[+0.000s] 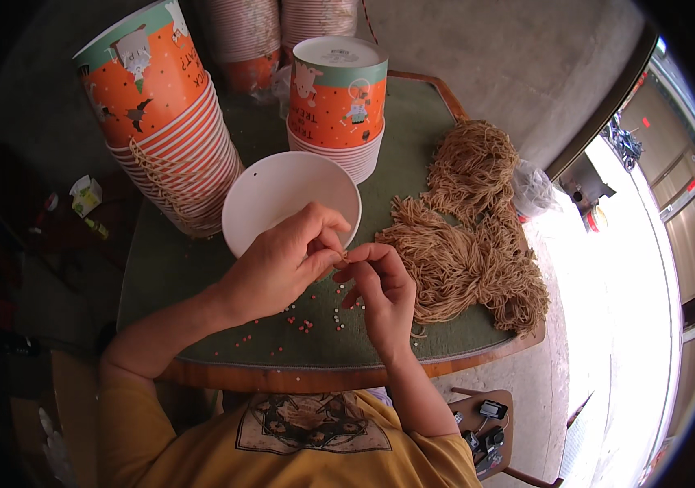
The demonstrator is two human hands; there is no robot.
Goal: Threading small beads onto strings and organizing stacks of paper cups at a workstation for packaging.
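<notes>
Head view: left hand (282, 264) and right hand (380, 285), both grips pinching a short string (344, 257), axis left-right.

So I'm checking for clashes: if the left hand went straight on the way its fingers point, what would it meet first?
The left hand points right, so it would probably meet the right hand's fingertips, which it nearly touches already.

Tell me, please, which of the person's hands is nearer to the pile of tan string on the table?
Right. The right hand sits just beside the pile of tan string, nearly touching its near edge. The left hand is farther off, over the white bucket.
</notes>
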